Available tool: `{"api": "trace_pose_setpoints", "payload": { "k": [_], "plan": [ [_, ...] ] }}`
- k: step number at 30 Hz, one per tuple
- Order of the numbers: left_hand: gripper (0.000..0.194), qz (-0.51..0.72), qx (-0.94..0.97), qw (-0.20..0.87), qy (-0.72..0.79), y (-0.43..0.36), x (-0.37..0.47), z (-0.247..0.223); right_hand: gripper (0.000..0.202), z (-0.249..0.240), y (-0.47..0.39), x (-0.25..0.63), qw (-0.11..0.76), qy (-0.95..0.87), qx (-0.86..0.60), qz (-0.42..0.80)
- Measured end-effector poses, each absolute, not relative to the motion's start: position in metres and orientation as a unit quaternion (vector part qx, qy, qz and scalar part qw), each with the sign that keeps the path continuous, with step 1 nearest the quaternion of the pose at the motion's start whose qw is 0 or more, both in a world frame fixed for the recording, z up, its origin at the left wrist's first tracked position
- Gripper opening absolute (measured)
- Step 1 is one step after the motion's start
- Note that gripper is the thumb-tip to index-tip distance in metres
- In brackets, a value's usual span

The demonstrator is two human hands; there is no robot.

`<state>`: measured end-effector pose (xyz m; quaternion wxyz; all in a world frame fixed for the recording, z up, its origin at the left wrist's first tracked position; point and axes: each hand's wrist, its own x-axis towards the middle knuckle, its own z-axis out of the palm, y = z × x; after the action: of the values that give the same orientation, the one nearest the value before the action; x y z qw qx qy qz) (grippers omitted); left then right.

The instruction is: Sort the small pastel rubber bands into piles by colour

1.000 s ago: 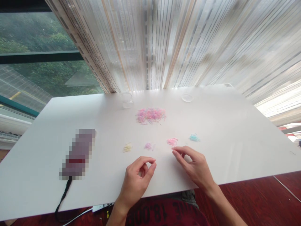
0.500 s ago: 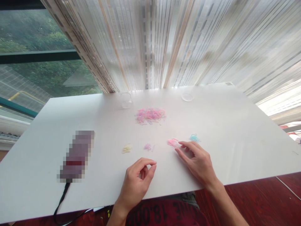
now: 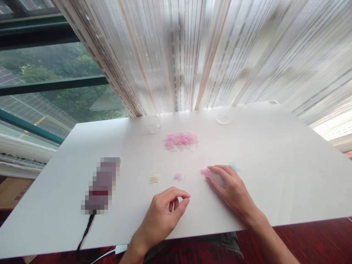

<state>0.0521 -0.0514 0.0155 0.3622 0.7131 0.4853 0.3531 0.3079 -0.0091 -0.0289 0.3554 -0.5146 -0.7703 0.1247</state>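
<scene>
My right hand (image 3: 228,185) is at the right edge of the small pink pile (image 3: 205,171), fingers apart and curved, fingertips touching or just above it. Partly behind its knuckles lies a small blue pile (image 3: 234,167) of thin loop-like pieces. My left hand (image 3: 170,209) rests near the table's front, thumb and forefinger tips pressed together; anything between them is too small to make out. Beyond it are a small purple pile (image 3: 178,177) and a small yellow pile (image 3: 154,178). Farther back spreads a larger mixed pile (image 3: 180,140) of thin pastel pieces, mostly pink.
A clear round container (image 3: 154,124) and a clear lid (image 3: 222,119) are at the back of the white table (image 3: 132,220). On the left lies a blurred-out purple device (image 3: 101,185) with a black cable (image 3: 85,231). A striped curtain (image 3: 187,55) hangs behind the table.
My right hand has lowered slightly and flattened toward the pink pile. The left hand keeps its pinch. The whole view has shifted a little.
</scene>
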Motion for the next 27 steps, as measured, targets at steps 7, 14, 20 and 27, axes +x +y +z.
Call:
{"api": "trace_pose_setpoints", "payload": {
  "k": [7, 14, 20, 27],
  "plan": [
    [0.016, 0.215, 0.769, 0.156, 0.581, 0.032, 0.023, 0.042, 0.024, -0.03, -0.034, 0.311, 0.422, -0.742, -0.51, 0.107],
    [0.021, 0.043, 0.777, 0.051, 0.626, 0.076, 0.037, 0.034, 0.022, -0.033, -0.042, 0.311, 0.444, -0.737, -0.491, 0.134],
    [0.024, -0.001, 0.773, 0.03, 0.633, 0.078, 0.044, 0.03, 0.02, -0.028, -0.039, 0.31, 0.458, -0.729, -0.486, 0.153],
    [0.024, 0.007, 0.77, 0.024, 0.638, 0.081, 0.045, 0.027, 0.019, -0.025, -0.039, 0.31, 0.457, -0.725, -0.488, 0.168]
  ]
}}
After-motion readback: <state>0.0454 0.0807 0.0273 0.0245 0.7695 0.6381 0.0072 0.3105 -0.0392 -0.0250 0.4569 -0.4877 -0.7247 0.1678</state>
